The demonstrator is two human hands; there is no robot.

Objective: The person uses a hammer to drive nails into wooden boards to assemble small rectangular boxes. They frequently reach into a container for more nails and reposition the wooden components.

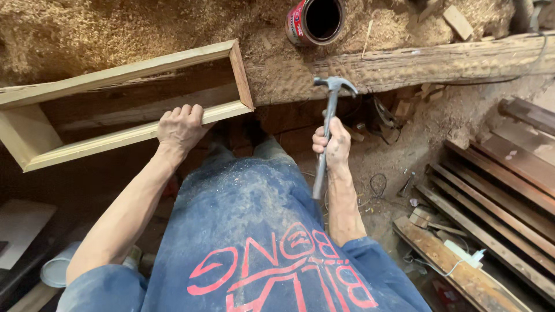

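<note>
Pale wood: one rectangular frame (124, 104) on sawdusty beam (439, 63), our left hand (180, 128) clamped over near rail. One steel claw hammer (327, 124), right hand (332, 144) fisted round handle, head up. One open red can (315, 21) beyond. Dark slats (503, 185) stacked right.

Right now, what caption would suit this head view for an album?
Left hand steadies a wooden frame while the right hand grips a claw hammer.
</note>
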